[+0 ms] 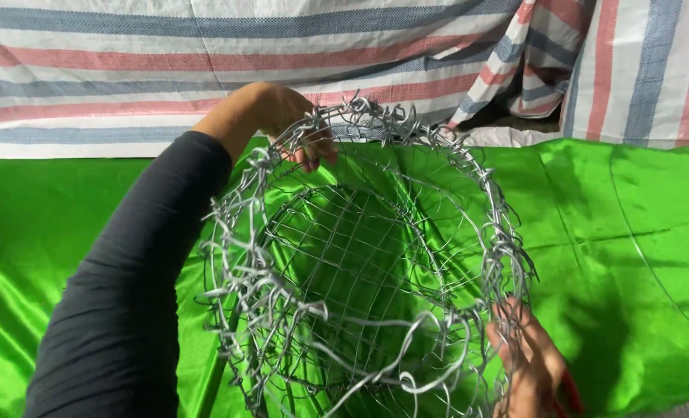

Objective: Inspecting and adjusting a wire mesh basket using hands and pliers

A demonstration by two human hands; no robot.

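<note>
A round basket of bent silver wire (pixel 240 255), with a grid bottom and a twisted rim, is held up over green satin cloth (pixel 638 224). My left hand (pixel 278 116), in a black sleeve, grips the far rim at the top. At the near right, my right hand (pixel 530 364) holds the rim, fingers curled through the wires. The basket's open mouth faces me and tilts slightly.
Shiny green cloth covers the surface all around. Behind it hangs a striped tarpaulin (pixel 128 70) in white, red and blue, with a dark gap (pixel 507 108) at the upper right.
</note>
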